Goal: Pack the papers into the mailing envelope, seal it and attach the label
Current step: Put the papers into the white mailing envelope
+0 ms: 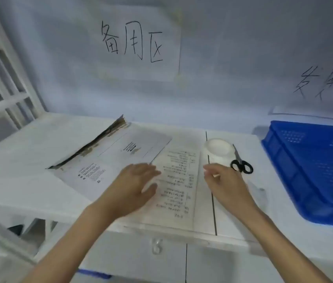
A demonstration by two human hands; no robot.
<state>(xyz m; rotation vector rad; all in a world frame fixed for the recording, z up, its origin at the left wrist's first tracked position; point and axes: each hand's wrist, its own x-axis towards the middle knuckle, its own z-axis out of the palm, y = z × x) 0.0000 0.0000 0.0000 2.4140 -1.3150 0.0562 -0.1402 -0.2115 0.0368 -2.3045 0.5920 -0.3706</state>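
1. Both hands are over the printed papers (pixel 177 182): my left hand (pixel 136 184) lies flat and spread on their left edge, holding nothing; my right hand (pixel 226 182) hovers at their right edge, fingers loosely curled, and I cannot tell if it pinches anything.
2. Those papers lie on the white table (pixel 28 152) between my hands, long axis running away from me.
3. Just left of the sheets lies the mailing envelope (pixel 108 158), its long axis slanting up and right, flap open along the far-left side. My left hand is nearer to it.
4. I judge packing has not begun; a tape roll (pixel 218 150) and scissors (pixel 241 163) wait beyond my right hand.
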